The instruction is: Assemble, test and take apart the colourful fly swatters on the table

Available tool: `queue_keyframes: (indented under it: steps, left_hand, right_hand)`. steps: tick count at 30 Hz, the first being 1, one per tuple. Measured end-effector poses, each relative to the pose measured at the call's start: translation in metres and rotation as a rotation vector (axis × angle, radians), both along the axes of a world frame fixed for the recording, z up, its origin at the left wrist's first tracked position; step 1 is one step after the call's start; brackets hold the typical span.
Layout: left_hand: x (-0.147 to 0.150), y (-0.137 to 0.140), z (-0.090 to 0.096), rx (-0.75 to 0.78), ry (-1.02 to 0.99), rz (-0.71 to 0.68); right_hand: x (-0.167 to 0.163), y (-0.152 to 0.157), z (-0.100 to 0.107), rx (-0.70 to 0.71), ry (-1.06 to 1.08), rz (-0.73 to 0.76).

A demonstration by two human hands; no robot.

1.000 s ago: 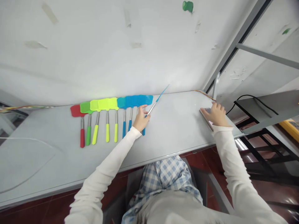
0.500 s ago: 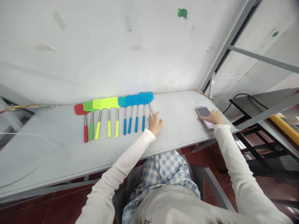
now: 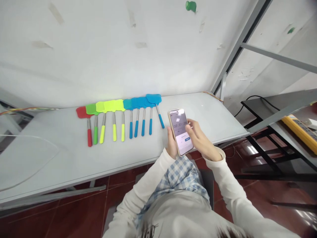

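In front of me a phone (image 3: 181, 137) is held up at the table's front edge, its lit screen showing timer-like digits. My left hand (image 3: 171, 142) grips its left side, with the thumb along the edge. At the right side is my right hand (image 3: 200, 138), fingers at the phone's edge and a digit over the screen. To the left, a row of what look like fly swatters lies on the table, heads overlapping: red (image 3: 89, 137), green (image 3: 95, 135), several yellow (image 3: 114, 132) and several blue (image 3: 143, 127). The rightmost blue swatter (image 3: 159, 115) lies tilted, touched by neither hand.
The grey table (image 3: 74, 165) runs along a white wall (image 3: 99, 49). A thin white cable (image 3: 55, 148) curves over its left end. Metal frame bars (image 3: 237, 53) rise at the right, beside a dark side table (image 3: 277, 109) with a yellow object (image 3: 300, 132) on it.
The phone has been lifted from the table's right side and brought left to my front. My left hand has let go of the rightmost blue swatter and now holds the phone.
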State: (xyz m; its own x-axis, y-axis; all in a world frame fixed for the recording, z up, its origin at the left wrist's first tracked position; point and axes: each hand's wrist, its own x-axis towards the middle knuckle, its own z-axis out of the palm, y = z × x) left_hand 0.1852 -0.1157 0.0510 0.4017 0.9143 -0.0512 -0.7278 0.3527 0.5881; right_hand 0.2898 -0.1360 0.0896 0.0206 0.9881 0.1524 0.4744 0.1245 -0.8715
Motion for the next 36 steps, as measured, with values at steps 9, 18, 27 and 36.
queue_keyframes:
  steps: [9, 18, 27, 36]
  left_hand:
    - [-0.035, -0.001, 0.023, -0.084, -0.049, -0.098]
    - [-0.039, -0.004, 0.024, -0.081, -0.023, -0.063]
    - [-0.043, -0.011, 0.013, -0.099, 0.020, -0.028]
    - [-0.043, -0.026, 0.002, -0.120, -0.036, -0.120]
  right_hand:
    - [-0.004, -0.021, -0.003, -0.067, 0.466, 0.374]
    - [-0.008, -0.025, -0.009, -0.044, 0.489, 0.297]
    - [-0.008, -0.026, -0.012, -0.104, 0.505, 0.147]
    - [-0.028, -0.028, 0.004, 0.020, 0.452, -0.022]
